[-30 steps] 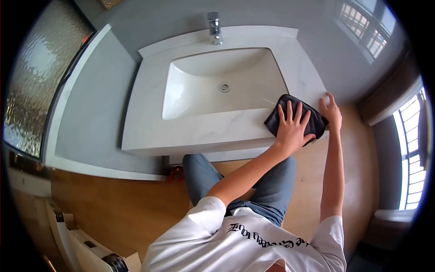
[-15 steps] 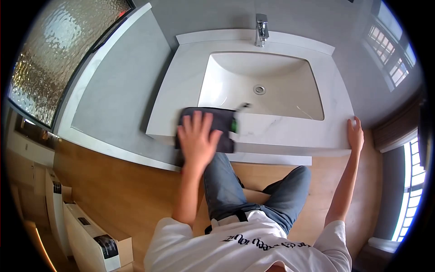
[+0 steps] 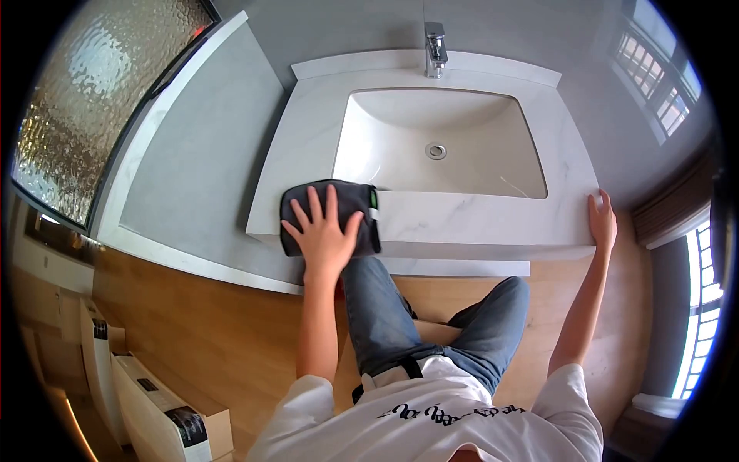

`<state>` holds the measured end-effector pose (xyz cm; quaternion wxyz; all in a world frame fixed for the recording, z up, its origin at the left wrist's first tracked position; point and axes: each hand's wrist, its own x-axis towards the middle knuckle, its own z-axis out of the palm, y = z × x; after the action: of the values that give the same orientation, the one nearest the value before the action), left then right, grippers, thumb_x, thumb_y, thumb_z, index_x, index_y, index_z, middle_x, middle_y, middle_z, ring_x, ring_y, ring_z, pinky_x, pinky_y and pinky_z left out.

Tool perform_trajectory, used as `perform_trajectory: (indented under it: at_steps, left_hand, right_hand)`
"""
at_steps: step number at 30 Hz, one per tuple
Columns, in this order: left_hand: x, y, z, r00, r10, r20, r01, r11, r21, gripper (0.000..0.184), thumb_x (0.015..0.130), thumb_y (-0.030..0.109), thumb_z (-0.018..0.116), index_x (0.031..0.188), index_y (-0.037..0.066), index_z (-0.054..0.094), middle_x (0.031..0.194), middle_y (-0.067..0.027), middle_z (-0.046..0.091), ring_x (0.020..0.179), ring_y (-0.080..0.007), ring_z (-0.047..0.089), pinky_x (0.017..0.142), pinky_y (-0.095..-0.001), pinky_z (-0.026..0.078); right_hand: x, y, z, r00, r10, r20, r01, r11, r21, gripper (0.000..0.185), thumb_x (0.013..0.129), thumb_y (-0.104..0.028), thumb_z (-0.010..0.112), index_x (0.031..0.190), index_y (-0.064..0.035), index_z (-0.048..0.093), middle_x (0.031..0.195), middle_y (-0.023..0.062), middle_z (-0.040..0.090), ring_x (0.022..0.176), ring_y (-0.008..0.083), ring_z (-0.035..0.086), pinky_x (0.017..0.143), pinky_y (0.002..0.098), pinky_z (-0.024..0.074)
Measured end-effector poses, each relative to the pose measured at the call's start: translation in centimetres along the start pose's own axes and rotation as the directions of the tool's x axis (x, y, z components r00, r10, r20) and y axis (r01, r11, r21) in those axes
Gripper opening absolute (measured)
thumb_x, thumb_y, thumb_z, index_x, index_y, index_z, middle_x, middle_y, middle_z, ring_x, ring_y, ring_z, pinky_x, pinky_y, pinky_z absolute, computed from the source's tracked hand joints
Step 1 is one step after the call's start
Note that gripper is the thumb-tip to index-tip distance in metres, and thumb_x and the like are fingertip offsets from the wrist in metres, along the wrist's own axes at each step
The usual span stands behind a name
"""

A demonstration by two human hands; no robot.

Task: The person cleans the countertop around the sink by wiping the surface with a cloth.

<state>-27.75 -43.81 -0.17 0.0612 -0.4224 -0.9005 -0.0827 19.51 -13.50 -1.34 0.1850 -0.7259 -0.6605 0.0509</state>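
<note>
My left hand (image 3: 322, 237) lies flat with its fingers spread on a folded dark grey cloth (image 3: 356, 202). The cloth has black edging and a small green and white patch on its right side. It covers the front left part of the white marbled countertop (image 3: 454, 223) and hangs slightly over the front edge. At the countertop's right edge rests my right hand (image 3: 604, 223), its thumb on top and its fingers stretched along the side, holding no loose object. The white sink (image 3: 400, 123) is set into the countertop between the hands.
A chrome faucet (image 3: 436, 50) stands behind the sink. A low grey partition (image 3: 200, 146) with a white ledge runs along the left, below textured glass (image 3: 100, 92). Boxes (image 3: 158, 400) stand on the wooden floor (image 3: 192, 308) at lower left. A window (image 3: 697, 308) is at right.
My left hand and the cloth have slid left along the countertop's front, away from the sink's front rim. A dark strip at the cloth's right no longer sticks out. My right hand stays at the edge.
</note>
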Motion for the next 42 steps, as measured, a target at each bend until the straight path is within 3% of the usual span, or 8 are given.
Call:
perform_trajectory:
  at_steps: [4,7,15,20,28,39,41,42]
  left_hand:
    - [-1.4,-0.1,1.1,0.984,0.084,-0.158,-0.097,0.992,-0.077,0.066,0.091,0.05,0.056,0.147,0.02,0.039,0.154,-0.0155,0.032,0.142,-0.0468,0.021,0.11,-0.0681,0.012]
    - [-0.5,-1.4,0.9,0.983,0.101,-0.156,-0.117,0.989,-0.092,0.065,0.09,0.048,0.059,0.146,0.021,0.041,0.153,-0.0134,0.034,0.141,-0.0453,0.023,0.111,-0.0662,0.014]
    - [7.5,-6.2,0.3,0.988,-0.091,0.122,0.094,0.995,-0.018,0.077,0.091,0.065,0.043,0.153,0.023,0.024,0.16,-0.0117,0.016,0.146,-0.0447,0.009,0.112,-0.0663,0.006]
    - [12.9,-5.5,1.9,0.991,-0.061,0.117,0.064,0.998,-0.026,0.08,0.091,0.068,0.039,0.153,0.02,0.025,0.159,-0.0159,0.017,0.143,-0.0505,0.009,0.107,-0.0734,0.004]
    - [24.2,-3.2,4.2,0.983,-0.148,0.112,0.146,0.989,0.03,0.079,0.09,0.07,0.034,0.154,0.024,0.023,0.161,-0.0109,0.016,0.145,-0.0449,0.01,0.113,-0.0669,0.006]
    - [37.5,0.0,8.5,0.946,-0.32,-0.044,0.32,0.947,-0.012,0.077,0.094,0.06,0.034,0.151,0.008,0.029,0.155,-0.0254,0.023,0.143,-0.0489,0.017,0.115,-0.0576,0.011]
    - [38.7,1.4,8.9,0.919,-0.385,-0.081,0.384,0.923,-0.03,0.076,0.095,0.053,0.034,0.148,-0.002,0.03,0.153,-0.0299,0.023,0.142,-0.049,0.018,0.117,-0.0518,0.011]
    - [39.0,2.4,9.4,0.923,-0.376,-0.077,0.375,0.926,-0.038,0.076,0.095,0.053,0.034,0.148,-0.002,0.03,0.153,-0.0299,0.023,0.142,-0.049,0.018,0.117,-0.0518,0.011]
  right_hand:
    - [0.0,0.1,0.0,1.0,-0.007,-0.012,0.007,1.0,-0.011,0.056,0.093,-0.053,0.048,0.138,-0.0206,0.048,0.126,0.016,0.061,0.118,0.0354,0.056,0.097,0.0446,0.0446]
    - [-0.1,0.4,0.1,1.0,-0.015,-0.004,0.015,1.0,0.013,0.055,0.093,-0.051,0.048,0.139,-0.0197,0.048,0.127,0.0153,0.061,0.118,0.0351,0.056,0.098,0.0441,0.0439]
    - [0.3,1.0,0.2,0.998,-0.051,-0.03,0.051,0.999,0.013,0.058,0.093,-0.051,0.05,0.14,-0.0172,0.047,0.133,0.0142,0.058,0.122,0.0341,0.054,0.101,0.0428,0.0419]
    - [0.9,2.0,1.0,0.997,-0.057,-0.047,0.057,0.998,0.012,0.055,0.094,-0.046,0.052,0.139,-0.0163,0.049,0.132,0.0147,0.059,0.12,0.0354,0.055,0.1,0.0435,0.043]
    - [0.5,1.7,0.6,0.995,-0.081,-0.061,0.086,0.994,0.074,0.049,0.096,-0.039,0.052,0.138,-0.0141,0.05,0.132,0.0148,0.058,0.121,0.0341,0.055,0.1,0.0418,0.043]
    - [-0.4,1.0,0.3,0.998,0.044,-0.039,-0.041,0.997,0.068,0.046,0.095,-0.034,0.054,0.137,-0.0167,0.051,0.128,0.0153,0.061,0.117,0.0347,0.058,0.097,0.0431,0.0448]
    - [-0.7,0.5,0.3,0.985,-0.097,-0.141,0.11,0.99,0.084,0.046,0.095,-0.031,0.053,0.138,-0.0161,0.049,0.109,0.0183,0.066,0.1,0.0336,0.063,0.09,0.0427,0.0467]
    - [-0.9,0.1,0.0,0.985,-0.09,-0.149,0.102,0.992,0.076,0.046,0.095,-0.031,0.053,0.138,-0.0161,0.049,0.109,0.0183,0.066,0.1,0.0336,0.063,0.09,0.0427,0.0467]
